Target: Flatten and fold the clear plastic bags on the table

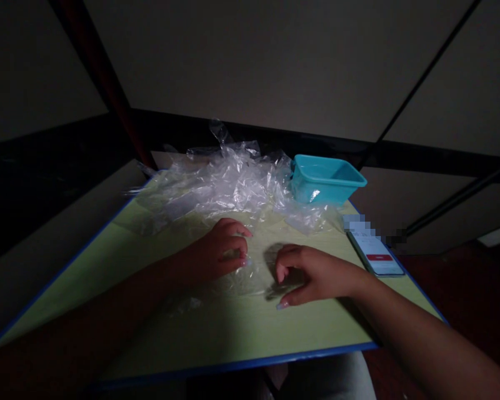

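A heap of crumpled clear plastic (237, 180) covers the far part of a yellow-green table (316, 333) with a blue edge. One clear sheet (250, 278) lies flat nearer the middle, between my hands. My left hand (227, 247) is over the left part of this sheet, its thumb and fingers curled and pinched around what seems to be a bit of the clear film, too faint to make out. To the right, my right hand (302, 272) hovers just above the table, fingers bent and apart from the thumb, with nothing in it.
A turquoise plastic basket (327, 191) stands at the far right corner, touching the plastic heap. A phone (375, 253) with its screen lit lies along the right edge. Behind the table rises a pale panelled wall (250, 66).
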The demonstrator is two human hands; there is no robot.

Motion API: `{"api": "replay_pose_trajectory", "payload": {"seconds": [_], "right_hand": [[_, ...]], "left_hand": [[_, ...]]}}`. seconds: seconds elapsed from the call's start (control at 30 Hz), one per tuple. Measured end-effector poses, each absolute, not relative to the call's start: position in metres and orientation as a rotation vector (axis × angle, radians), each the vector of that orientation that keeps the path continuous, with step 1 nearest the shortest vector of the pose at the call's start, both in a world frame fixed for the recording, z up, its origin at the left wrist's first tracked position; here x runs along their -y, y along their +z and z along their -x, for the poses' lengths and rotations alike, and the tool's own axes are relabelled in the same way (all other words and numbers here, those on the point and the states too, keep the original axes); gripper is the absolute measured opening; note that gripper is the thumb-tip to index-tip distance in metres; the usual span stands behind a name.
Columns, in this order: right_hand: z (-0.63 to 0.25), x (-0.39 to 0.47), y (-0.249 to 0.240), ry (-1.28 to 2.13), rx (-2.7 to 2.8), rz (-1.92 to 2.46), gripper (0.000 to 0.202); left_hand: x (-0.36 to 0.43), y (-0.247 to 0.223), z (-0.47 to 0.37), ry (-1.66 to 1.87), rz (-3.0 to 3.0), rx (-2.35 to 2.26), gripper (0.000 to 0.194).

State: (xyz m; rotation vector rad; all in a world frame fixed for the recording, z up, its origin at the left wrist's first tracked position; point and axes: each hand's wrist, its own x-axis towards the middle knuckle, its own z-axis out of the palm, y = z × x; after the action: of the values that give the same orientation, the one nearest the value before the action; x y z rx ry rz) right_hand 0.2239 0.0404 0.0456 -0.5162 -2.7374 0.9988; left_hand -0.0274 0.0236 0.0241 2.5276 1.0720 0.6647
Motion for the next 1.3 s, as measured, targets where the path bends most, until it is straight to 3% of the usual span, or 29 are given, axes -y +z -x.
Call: {"api": "replay_pose_trajectory", "payload": {"seconds": [0.3, 0.53, 0.83, 1.3], "right_hand": [[-0.225, -0.039, 0.048, 0.729, 2.862, 0.492, 0.028], [-0.225, -0.039, 0.046, 0.806, 2.852, 0.572, 0.006], [-0.24, -0.047, 0.062, 0.904, 2.927, 0.748, 0.008], [-0.238, -0.052, 0.049, 0.758, 2.917, 0.62, 0.005]], "left_hand": [[-0.027, 0.025, 0.032, 0.705, -2.644, -1.115, 0.013], [-0.027, 0.022, 0.032, 0.713, -2.659, -1.112, 0.009], [-0.027, 0.02, 0.033, 0.746, -2.677, -1.14, 0.011], [-0.026, 0.017, 0.03, 0.678, -2.692, -1.19, 0.004]]}}
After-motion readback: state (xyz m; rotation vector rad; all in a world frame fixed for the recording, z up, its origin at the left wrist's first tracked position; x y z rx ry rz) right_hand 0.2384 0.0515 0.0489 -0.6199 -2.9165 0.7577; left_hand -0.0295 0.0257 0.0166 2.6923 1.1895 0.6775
